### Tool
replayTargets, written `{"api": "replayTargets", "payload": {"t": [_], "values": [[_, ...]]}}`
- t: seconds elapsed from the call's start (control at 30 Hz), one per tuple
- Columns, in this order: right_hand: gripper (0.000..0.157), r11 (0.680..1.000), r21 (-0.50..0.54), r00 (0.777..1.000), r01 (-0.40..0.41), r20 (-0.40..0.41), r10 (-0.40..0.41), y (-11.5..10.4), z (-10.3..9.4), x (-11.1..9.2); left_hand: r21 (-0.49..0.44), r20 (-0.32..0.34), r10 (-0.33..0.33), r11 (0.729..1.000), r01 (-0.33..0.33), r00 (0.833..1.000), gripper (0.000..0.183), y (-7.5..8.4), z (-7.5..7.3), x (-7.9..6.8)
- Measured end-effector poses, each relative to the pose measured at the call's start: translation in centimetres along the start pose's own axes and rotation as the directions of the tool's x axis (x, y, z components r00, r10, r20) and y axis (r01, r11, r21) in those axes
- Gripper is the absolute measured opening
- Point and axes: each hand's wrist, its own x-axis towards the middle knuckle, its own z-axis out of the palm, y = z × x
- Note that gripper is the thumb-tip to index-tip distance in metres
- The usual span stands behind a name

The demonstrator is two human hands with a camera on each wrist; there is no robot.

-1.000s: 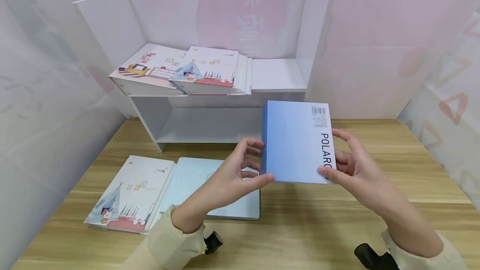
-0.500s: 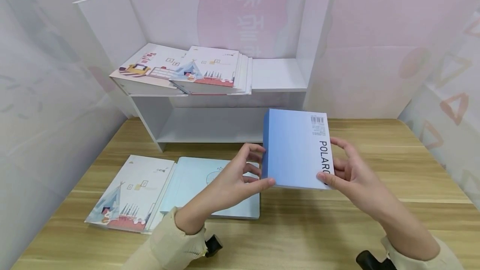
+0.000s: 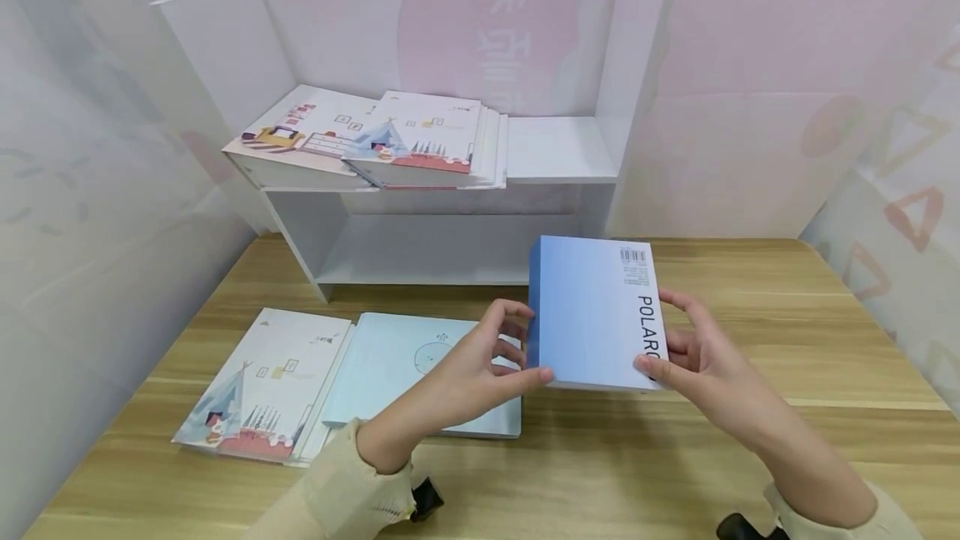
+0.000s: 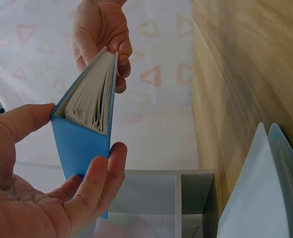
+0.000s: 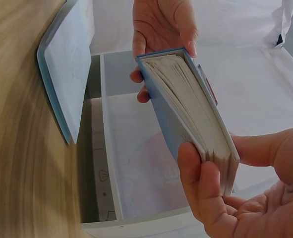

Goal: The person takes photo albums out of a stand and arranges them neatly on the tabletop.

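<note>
A blue photo album (image 3: 588, 315) with "POLARO" and a barcode on its cover is held above the table by both hands. My left hand (image 3: 480, 365) grips its spine side, thumb at the near corner and fingers bent along the spine (image 4: 84, 148). On the opposite side, my right hand (image 3: 712, 361) pinches the open edge, its thumb on the cover by the lettering and its fingers underneath. Thick pages show between the covers (image 5: 186, 99) in the right wrist view. A pale blue album (image 3: 390, 365) lies on the table, partly behind my left forearm.
Beside the pale blue album lies a white book with a tent picture (image 3: 262, 382). A white two-level shelf (image 3: 558, 148) stands at the table's back. Its upper level bears several illustrated books (image 3: 427, 136) on the left. Patterned cloth hangs around the wooden table (image 3: 787, 315).
Both hands have brought the blue album lower and nearer to me, and it has tilted flatter. The grip is unchanged; the books on the shelf and table stay put.
</note>
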Motion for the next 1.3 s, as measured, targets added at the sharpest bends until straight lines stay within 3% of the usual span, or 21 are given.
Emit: {"api": "replayTargets", "payload": {"t": [0.57,1.3], "values": [[0.077,0.998,0.019,0.998,-0.053,0.024,0.052,1.0,0.3,0.2,0.062,0.042,-0.017,0.998,0.015,0.999,0.061,-1.3,0.2,0.5],[0.080,0.992,-0.019,0.987,-0.128,0.090,0.130,1.9,0.2,0.5,0.090,0.072,-0.112,0.990,0.106,0.991,0.061,-2.4,0.5,0.9]]}}
